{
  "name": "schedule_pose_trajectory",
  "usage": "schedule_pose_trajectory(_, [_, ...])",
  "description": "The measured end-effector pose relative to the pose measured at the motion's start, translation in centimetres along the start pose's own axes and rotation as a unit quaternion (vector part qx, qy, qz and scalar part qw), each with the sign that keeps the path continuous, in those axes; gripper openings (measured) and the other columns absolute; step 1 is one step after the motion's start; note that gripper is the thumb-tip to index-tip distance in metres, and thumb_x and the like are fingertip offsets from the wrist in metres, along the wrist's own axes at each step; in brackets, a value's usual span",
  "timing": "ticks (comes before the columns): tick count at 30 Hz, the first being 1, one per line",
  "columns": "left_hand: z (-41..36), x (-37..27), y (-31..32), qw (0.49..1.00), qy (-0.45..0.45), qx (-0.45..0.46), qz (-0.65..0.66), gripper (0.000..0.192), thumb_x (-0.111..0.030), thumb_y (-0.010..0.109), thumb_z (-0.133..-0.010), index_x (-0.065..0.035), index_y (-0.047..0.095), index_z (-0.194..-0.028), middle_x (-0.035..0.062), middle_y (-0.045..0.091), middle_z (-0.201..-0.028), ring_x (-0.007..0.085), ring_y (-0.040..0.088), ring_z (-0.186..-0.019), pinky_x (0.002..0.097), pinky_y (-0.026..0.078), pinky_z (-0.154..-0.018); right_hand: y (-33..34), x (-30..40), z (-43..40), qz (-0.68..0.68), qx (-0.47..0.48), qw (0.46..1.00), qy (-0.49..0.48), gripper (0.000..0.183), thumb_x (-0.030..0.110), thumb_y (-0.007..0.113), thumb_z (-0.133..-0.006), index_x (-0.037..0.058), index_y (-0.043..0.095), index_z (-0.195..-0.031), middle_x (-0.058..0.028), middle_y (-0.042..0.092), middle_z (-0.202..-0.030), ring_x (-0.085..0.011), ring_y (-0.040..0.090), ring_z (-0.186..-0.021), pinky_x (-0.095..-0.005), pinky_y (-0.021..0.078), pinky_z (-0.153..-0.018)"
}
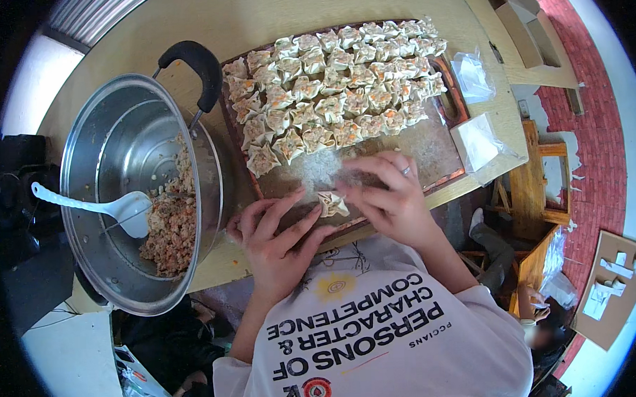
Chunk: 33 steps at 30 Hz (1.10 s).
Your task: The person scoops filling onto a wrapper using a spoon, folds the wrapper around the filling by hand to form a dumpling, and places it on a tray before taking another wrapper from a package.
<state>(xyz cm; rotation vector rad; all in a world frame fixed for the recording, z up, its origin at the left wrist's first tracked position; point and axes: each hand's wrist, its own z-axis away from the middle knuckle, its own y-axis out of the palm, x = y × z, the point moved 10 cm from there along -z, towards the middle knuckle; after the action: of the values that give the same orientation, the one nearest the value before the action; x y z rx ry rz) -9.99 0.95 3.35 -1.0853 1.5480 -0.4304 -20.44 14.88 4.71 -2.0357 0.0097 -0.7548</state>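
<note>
A small pleated dumpling (332, 204) sits near the front edge of a wooden board (432, 140), between my two hands. My left hand (277, 235) is on its left, fingers spread, one fingertip at or very near the wrapper. On the other side is my right hand (389, 195), a ring on one finger. Its fingertips are blurred just above and beside the dumpling; I see nothing held in them. White flour (322, 166) dusts the board beyond the fingers. Rows of open-topped dumplings (329, 83) with filling showing cover the far part.
Left of the board stands a large metal pot (119, 154) holding ground filling (173, 231) and a white ladle (132, 212). Its black handle (208, 70) reaches toward the board. Plastic-wrapped white packs (478, 143) lie at right. Other people (493, 254) are nearby below the table.
</note>
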Motion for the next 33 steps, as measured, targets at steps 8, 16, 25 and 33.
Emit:
schedule_pose_trajectory(8, [-1.1, 0.7, -0.3, 0.993, -0.013, 0.004, 0.116, 0.037, -0.004, 0.076, -0.084, -0.0092, 0.076, -0.121, 0.0067, 0.068, -0.126, 0.0304, 0.053, -0.12, 0.043, 0.043, -0.103, -2.1, 0.0, 2.2, 0.013, -0.063, 0.992, 0.107, 0.033, 0.012, 0.088, -0.073, 0.0128, 0.081, -0.105, -0.0021, 0.068, -0.12, -0.0248, 0.062, -0.105, -0.0403, 0.0428, -0.09])
schedule_pose_trajectory(16, [-2.4, -0.7, 1.1, 0.993, 0.052, 0.074, 0.081, 0.04, -0.006, 0.076, -0.085, -0.0131, 0.076, -0.124, 0.0056, 0.063, -0.137, 0.033, 0.053, -0.117, 0.0439, 0.044, -0.104, -0.7, 0.2, 2.3, 0.064, -0.078, 0.991, 0.082, 0.031, 0.019, 0.085, -0.078, 0.0155, 0.08, -0.109, 0.0003, 0.065, -0.124, -0.0243, 0.058, -0.108, -0.0415, 0.0383, -0.092])
schedule_pose_trajectory(25, [-2.1, -0.1, 1.8, 0.996, 0.021, 0.064, 0.051, 0.035, -0.014, 0.08, -0.084, -0.0236, 0.082, -0.117, -0.0065, 0.065, -0.141, 0.0256, 0.055, -0.114, 0.0405, 0.042, -0.102, -0.1, 0.1, 1.9, 0.035, -0.039, 0.995, 0.081, 0.035, 0.013, 0.086, -0.077, 0.0157, 0.082, -0.112, 0.0, 0.066, -0.128, -0.0238, 0.059, -0.111, -0.0392, 0.0403, -0.095])
schedule_pose_trajectory(33, [-2.0, 0.3, 2.0, 0.996, 0.025, 0.063, 0.057, 0.034, -0.014, 0.08, -0.082, -0.0245, 0.082, -0.114, -0.0062, 0.066, -0.139, 0.0248, 0.056, -0.114, 0.0394, 0.042, -0.103, 0.1, -0.1, 2.1, 0.043, -0.062, 0.996, 0.046, 0.025, 0.018, 0.083, -0.08, 0.0197, 0.082, -0.105, 0.0031, 0.066, -0.127, -0.0226, 0.058, -0.11, -0.0403, 0.0378, -0.089])
